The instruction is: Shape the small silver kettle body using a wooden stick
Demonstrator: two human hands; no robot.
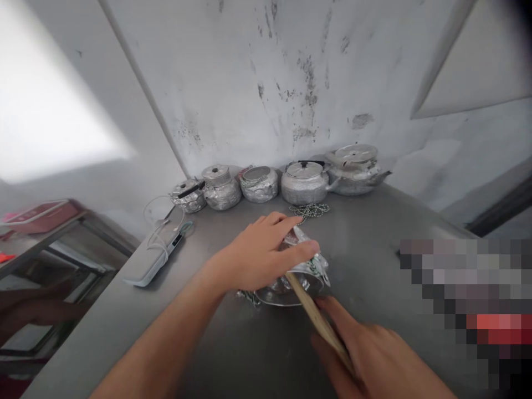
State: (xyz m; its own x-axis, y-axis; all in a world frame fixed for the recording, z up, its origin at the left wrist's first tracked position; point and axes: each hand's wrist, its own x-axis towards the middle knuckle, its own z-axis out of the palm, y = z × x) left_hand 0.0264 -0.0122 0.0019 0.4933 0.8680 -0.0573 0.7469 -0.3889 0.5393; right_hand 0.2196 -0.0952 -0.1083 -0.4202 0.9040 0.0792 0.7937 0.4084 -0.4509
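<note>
My left hand [257, 252] lies over a small silver metal pot [291, 282] on the grey metal table [374, 244], its fingers curled on the pot's top and rim. My right hand [366, 354] at the lower right is closed round a wooden stick [318, 318]. The stick's far end reaches into the pot under my left fingers. A thin chain shows at the pot's left foot.
Several silver kettles and pots [305, 183] stand in a row along the stained white wall. A bead chain [310, 210] lies before them. A white power bank with cables [155, 257] sits at the table's left edge. A blurred patch covers the right side.
</note>
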